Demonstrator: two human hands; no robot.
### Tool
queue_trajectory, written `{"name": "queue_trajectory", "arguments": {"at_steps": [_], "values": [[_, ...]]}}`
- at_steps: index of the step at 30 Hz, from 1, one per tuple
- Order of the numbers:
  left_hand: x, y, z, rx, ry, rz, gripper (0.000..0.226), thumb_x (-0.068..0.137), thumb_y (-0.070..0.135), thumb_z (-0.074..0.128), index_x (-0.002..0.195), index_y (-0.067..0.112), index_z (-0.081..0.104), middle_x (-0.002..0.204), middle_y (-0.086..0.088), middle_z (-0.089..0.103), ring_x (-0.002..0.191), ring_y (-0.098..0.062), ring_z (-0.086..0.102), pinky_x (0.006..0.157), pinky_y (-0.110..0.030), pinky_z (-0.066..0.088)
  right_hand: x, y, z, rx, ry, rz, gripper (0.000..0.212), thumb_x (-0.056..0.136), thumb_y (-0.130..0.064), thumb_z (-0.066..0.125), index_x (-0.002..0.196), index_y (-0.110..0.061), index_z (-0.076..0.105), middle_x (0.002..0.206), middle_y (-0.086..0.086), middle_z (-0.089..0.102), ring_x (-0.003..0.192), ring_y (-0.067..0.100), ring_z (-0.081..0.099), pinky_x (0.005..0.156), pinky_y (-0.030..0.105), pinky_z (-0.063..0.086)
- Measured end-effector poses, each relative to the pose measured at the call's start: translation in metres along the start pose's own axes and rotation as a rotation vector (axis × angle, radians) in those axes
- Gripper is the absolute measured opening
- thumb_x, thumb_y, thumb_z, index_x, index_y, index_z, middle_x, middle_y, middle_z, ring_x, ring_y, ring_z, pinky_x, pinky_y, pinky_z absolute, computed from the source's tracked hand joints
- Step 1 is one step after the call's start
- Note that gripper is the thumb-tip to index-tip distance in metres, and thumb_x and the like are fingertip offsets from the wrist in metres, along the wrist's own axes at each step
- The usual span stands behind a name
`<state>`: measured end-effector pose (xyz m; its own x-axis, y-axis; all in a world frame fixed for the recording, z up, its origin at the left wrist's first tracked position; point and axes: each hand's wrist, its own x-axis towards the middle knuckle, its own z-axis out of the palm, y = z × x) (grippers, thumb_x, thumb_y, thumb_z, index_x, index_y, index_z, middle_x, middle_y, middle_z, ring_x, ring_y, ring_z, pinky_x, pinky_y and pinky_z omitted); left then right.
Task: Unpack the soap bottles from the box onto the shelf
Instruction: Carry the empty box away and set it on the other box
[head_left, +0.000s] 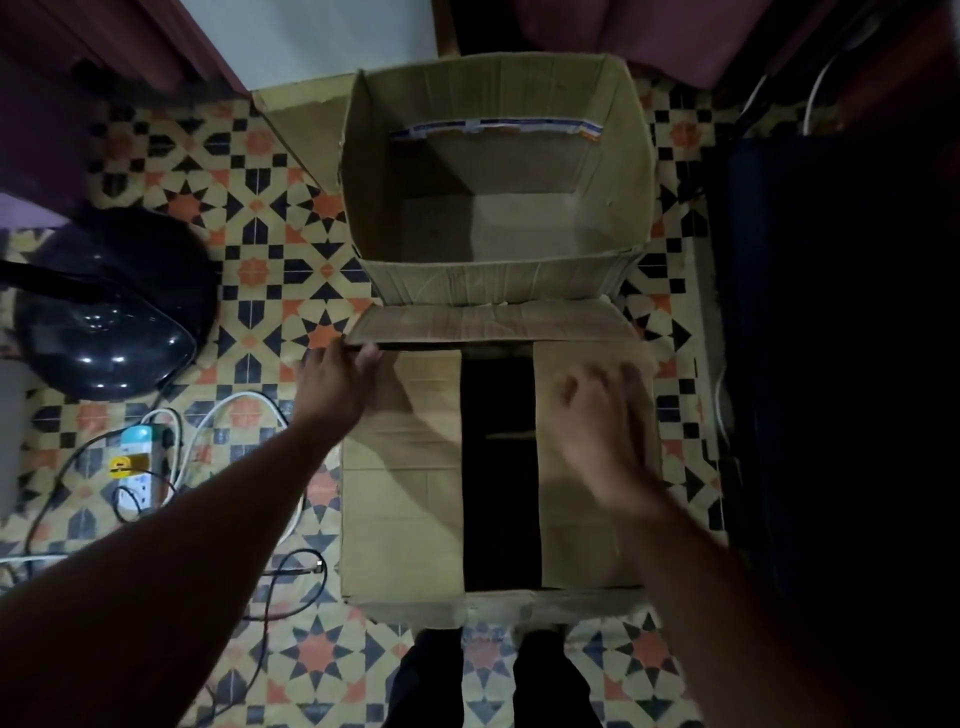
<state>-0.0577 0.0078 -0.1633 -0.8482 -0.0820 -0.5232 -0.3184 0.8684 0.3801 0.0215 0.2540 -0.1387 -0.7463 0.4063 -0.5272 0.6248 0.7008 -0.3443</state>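
A closed-looking cardboard box (400, 493) stands on the tiled floor right in front of me. Its two side flaps lie flat with a dark gap (498, 467) between them; nothing inside shows. My left hand (335, 384) grips the left corner of the box's far flap (493, 325). My right hand (602, 415), blurred and with fingers spread, hovers over the right flap (587, 540). Beyond it sits a second cardboard box (631, 171), open and empty. No soap bottles or shelf are visible.
A glossy black rounded object (104, 306) sits on the floor at left. Near it lies a white power strip (137, 462) with several cables. Dark furniture (831, 338) fills the right side. My feet (493, 675) stand at the near box's front edge.
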Motion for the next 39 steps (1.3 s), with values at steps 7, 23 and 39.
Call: {"name": "queue_trajectory", "arguments": {"at_steps": [7,23,39], "values": [[0.057,0.027,-0.028,-0.257,-0.298,-0.342,0.066,0.073,0.052,0.078,0.113,0.004,0.058,0.112,-0.013,0.062,0.095,-0.027,0.058,0.081,-0.04,0.051,0.104,0.004,-0.052,0.189,-0.151,0.293,0.037,0.102,-0.032,0.048,0.125,-0.003,0.052,0.09,0.012,0.06,0.072,0.022,0.064,0.058,0.031,0.05],[-0.01,0.013,-0.076,-1.416,-0.344,-0.443,0.052,0.099,0.047,0.043,0.126,0.003,0.051,0.125,-0.021,0.06,0.111,-0.032,0.063,0.094,-0.041,0.053,0.042,0.041,-0.104,1.587,-0.318,0.563,0.048,0.099,-0.027,0.054,0.142,-0.008,0.044,0.139,0.022,0.046,0.123,0.039,0.055,0.082,0.046,0.06],[-0.015,-0.027,0.011,0.297,-0.171,0.061,0.066,0.096,0.035,0.055,0.146,0.001,0.03,0.143,-0.027,0.03,0.128,-0.042,0.036,0.106,-0.05,0.037,0.017,0.062,-0.018,0.124,0.001,0.178,0.085,0.073,-0.02,0.084,0.139,-0.027,0.032,0.141,0.013,0.037,0.127,0.035,0.044,0.093,0.042,0.044]]}}
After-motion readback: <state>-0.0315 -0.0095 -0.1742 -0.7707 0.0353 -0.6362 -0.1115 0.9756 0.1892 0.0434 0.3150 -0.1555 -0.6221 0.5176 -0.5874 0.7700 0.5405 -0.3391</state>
